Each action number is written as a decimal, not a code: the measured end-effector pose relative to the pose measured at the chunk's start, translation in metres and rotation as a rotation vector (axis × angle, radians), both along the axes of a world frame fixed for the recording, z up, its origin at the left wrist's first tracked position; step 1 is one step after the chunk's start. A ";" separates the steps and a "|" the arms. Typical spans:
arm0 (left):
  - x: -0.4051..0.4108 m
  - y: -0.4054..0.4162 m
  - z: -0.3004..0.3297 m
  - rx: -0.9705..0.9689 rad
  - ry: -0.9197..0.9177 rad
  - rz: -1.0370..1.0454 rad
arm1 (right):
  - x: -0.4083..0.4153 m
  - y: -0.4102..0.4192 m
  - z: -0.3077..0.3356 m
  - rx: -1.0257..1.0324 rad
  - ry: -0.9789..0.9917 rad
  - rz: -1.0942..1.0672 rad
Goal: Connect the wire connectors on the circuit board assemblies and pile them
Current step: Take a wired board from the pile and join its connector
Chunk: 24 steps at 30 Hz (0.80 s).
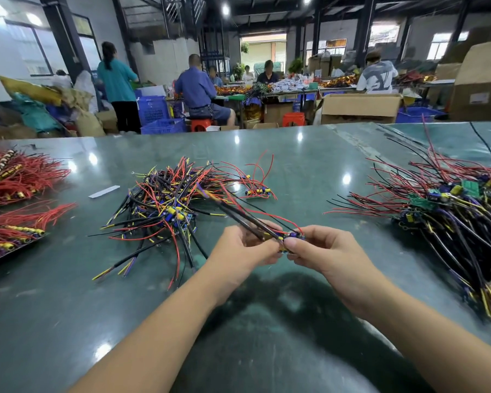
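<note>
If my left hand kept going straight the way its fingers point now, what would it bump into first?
Most likely the right hand: the left hand points rightward at it, both gripping the same small circuit board assembly between them. Depth is hard to judge, but they look nearly touching.

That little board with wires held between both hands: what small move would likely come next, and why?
Probably pressing the connector home with the fingertips. Both the left hand and the right hand pinch one circuit board assembly above the table, so it is not yet on the big pile at right. Whether the connector is already seated is hidden.
</note>
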<state>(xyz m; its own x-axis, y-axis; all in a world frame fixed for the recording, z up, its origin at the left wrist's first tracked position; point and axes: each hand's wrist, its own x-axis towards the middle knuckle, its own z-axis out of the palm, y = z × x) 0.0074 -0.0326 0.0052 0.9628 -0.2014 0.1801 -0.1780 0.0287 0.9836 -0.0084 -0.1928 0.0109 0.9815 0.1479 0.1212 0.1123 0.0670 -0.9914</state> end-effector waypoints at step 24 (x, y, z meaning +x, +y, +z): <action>0.014 0.020 0.008 -0.228 0.097 0.139 | 0.014 -0.013 0.003 0.471 0.119 -0.048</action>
